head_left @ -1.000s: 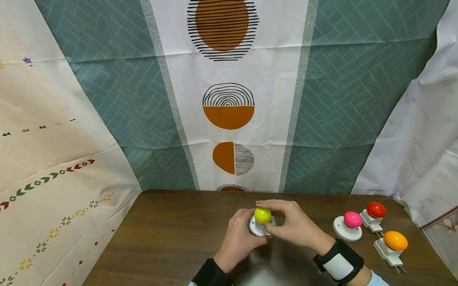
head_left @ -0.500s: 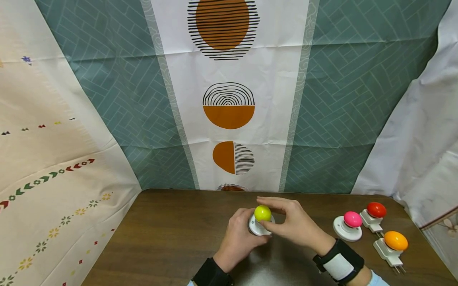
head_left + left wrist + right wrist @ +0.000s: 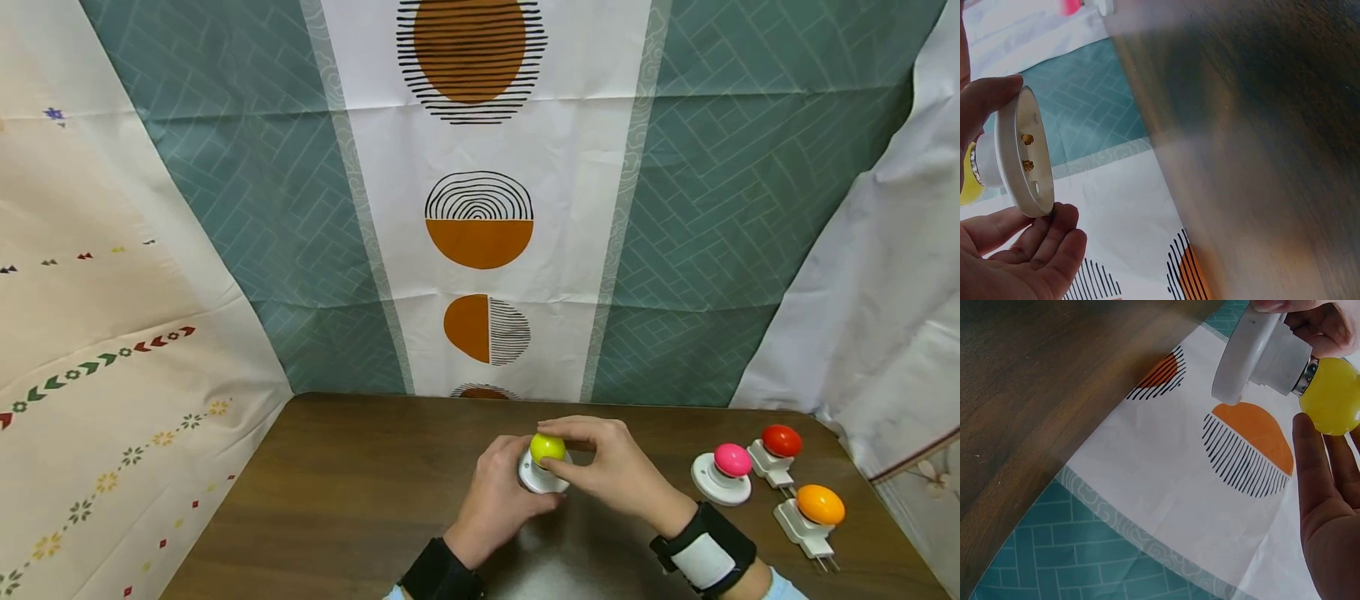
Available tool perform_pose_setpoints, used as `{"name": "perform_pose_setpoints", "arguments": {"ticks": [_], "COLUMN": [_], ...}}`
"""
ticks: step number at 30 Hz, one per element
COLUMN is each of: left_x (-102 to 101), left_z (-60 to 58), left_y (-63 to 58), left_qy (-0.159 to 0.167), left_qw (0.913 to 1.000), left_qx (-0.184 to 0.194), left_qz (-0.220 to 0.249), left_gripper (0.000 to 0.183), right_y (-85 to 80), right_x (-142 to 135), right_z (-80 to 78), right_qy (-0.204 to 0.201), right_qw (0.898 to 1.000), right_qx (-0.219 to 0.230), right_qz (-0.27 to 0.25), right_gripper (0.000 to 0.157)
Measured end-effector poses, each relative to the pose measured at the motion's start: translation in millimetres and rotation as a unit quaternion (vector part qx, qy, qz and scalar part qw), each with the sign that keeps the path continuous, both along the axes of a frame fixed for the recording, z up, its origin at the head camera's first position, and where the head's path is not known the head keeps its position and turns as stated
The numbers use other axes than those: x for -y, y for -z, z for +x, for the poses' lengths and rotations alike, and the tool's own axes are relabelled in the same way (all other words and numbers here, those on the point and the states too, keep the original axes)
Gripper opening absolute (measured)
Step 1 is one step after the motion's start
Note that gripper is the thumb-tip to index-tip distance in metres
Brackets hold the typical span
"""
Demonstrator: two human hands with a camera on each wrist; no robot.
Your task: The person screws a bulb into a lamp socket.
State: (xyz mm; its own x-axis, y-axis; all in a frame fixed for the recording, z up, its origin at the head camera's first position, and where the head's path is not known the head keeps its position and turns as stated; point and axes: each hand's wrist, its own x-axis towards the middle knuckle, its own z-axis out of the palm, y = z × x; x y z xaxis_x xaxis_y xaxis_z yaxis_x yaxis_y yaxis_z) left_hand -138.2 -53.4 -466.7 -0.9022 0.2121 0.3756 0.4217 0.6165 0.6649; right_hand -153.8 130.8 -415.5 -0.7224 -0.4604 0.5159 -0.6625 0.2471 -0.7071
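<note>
My left hand [image 3: 493, 500] grips the rim of a round white bulb socket [image 3: 534, 477] lifted over the table. In the left wrist view the socket's hollow underside [image 3: 1038, 150] shows two brass screws. A yellow light bulb [image 3: 547, 448] sits in the socket's mouth, with part of its metal screw base [image 3: 1305, 376] showing in the right wrist view. My right hand [image 3: 600, 462] pinches the bulb, thumb on the near side and fingers on the far side.
To the right stand a pink bulb [image 3: 732, 460] in a round white socket [image 3: 722, 492], a red bulb [image 3: 782, 441] in a white plug-in socket [image 3: 770, 467], and an orange bulb [image 3: 821, 505] in another plug-in socket [image 3: 802, 529]. Patterned cloth [image 3: 570, 208] hangs behind the wooden table [image 3: 360, 492].
My right thumb has slid slightly up and left across the bulb. The left hand keeps its grip on the socket. The head view has shifted a little.
</note>
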Motion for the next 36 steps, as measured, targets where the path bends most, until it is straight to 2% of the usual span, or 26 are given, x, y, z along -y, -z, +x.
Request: {"name": "perform_pose_setpoints", "arguments": {"ticks": [7, 12, 18, 22, 26, 31, 36], "left_x": [3.2, 9.5, 3.0, -0.9, -1.8, -3.0, -2.0], "left_z": [1.3, 3.5, 1.7, -0.5, -1.2, -1.1, 0.4], "left_y": [0.4, 2.2, 1.5, 0.4, -1.7, -4.3, -6.3], "left_qy": [-0.003, -0.022, 0.008, 0.005, 0.004, 0.007, 0.001], "left_qw": [1.0000, 0.9998, 0.9997, 0.9999, 0.9999, 0.9999, 1.0000], "left_qx": [0.005, 0.003, 0.018, 0.014, 0.010, 0.009, 0.007], "left_qz": [0.002, 0.004, 0.012, 0.007, 0.006, 0.004, 0.001], "left_gripper": [0.066, 0.066, 0.071, 0.072, 0.070, 0.068, 0.070], "right_y": [-8.4, -14.2, -5.5, -3.2, -3.3, -3.7, -1.3], "right_x": [6.7, 14.1, 1.8, -2.6, -2.8, -3.4, -3.8], "right_z": [7.9, 9.8, 5.0, 2.8, 1.6, 1.7, 3.1], "right_qy": [0.038, 0.020, -0.002, -0.018, -0.008, 0.009, -0.002], "right_qw": [0.999, 1.000, 1.000, 1.000, 1.000, 1.000, 1.000], "right_qx": [-0.006, 0.004, 0.000, 0.006, 0.016, 0.008, -0.002], "right_qz": [-0.016, -0.023, 0.012, 0.015, 0.007, 0.003, 0.014], "right_gripper": [0.038, 0.043, 0.045, 0.043, 0.039, 0.039, 0.045]}}
